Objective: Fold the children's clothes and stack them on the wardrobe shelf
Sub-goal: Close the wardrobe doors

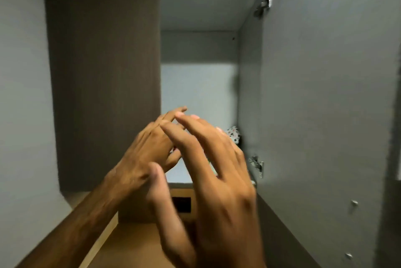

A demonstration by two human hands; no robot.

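Both my hands are raised in front of an open wardrobe compartment. My left hand [145,150] reaches in from the lower left with fingers spread and holds nothing. My right hand [208,170] overlaps it on the right, fingers apart, also without anything in it. Behind the right fingers, a white patterned piece of children's clothing [234,134] lies on the wardrobe shelf [183,172] against the right inner wall; most of it is hidden by my hands.
The wardrobe door [325,105] stands open on the right, with metal hinges [257,164] on its edge. A closed dark door [104,72] is on the left. Below the shelf is a wooden drawer front [182,202].
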